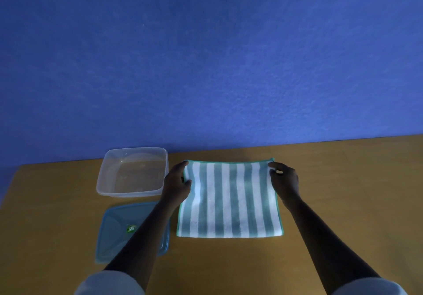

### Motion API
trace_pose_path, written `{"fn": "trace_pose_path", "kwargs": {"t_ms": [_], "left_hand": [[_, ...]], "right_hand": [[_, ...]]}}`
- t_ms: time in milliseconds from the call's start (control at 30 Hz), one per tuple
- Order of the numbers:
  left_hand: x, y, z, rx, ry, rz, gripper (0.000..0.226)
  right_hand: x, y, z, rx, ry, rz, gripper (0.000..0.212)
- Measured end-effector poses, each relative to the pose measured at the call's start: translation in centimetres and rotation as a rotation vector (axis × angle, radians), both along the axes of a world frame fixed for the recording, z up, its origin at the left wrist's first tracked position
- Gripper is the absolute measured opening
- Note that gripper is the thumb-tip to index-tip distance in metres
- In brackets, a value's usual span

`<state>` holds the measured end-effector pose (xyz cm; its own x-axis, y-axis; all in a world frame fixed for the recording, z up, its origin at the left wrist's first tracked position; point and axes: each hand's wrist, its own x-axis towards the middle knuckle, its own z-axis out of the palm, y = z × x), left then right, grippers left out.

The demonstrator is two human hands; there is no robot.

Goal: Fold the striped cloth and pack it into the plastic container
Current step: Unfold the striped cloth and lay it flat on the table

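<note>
The striped cloth (230, 199), white and teal with a green hem, lies flat on the wooden table (332, 191) in front of me. My left hand (176, 183) pinches its far left corner. My right hand (283, 180) pinches its far right corner. The clear plastic container (132, 172) stands open and empty just left of the cloth, close to my left hand.
The container's blue lid (121, 228) lies flat on the table near me, below the container, partly under my left forearm. A blue wall (206, 54) rises right behind the table's far edge. The table's left edge runs near the container.
</note>
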<state>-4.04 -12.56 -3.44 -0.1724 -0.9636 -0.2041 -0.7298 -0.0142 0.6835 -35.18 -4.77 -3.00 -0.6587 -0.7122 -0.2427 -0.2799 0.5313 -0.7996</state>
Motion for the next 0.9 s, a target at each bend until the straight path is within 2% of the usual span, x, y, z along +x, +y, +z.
{"fn": "trace_pose_path", "kwargs": {"t_ms": [167, 367, 500, 633, 700, 800, 900], "left_hand": [[-0.5, -1.0, -0.9, 0.065, -0.041, -0.013, 0.065], [-0.7, -1.8, -1.6, 0.183, -0.101, -0.082, 0.072], [-0.6, -1.8, -2.0, 0.231, -0.139, -0.146, 0.079], [-1.3, -0.6, -2.0, 0.081, -0.330, -0.187, 0.082], [-2.1, 0.7, -2.1, -0.039, -0.422, -0.230, 0.083], [-3.6, 2.8, -2.7, -0.116, -0.483, -0.453, 0.089], [-4.2, 4.8, -4.0, -0.066, -0.524, -0.601, 0.103]], "right_hand": [[0.0, -0.8, -0.8, 0.138, 0.093, 0.110, 0.042], [0.2, -1.1, -1.5, 0.344, 0.107, 0.258, 0.060], [0.3, -0.9, -2.0, 0.458, 0.151, 0.327, 0.062], [1.7, -0.1, -1.5, 0.439, 0.378, 0.269, 0.052], [3.1, 0.4, -1.4, 0.415, 0.483, 0.344, 0.051], [5.6, 1.2, -1.7, 0.424, 0.501, 0.487, 0.057], [7.8, 2.4, -2.5, 0.466, 0.510, 0.567, 0.066]]}}
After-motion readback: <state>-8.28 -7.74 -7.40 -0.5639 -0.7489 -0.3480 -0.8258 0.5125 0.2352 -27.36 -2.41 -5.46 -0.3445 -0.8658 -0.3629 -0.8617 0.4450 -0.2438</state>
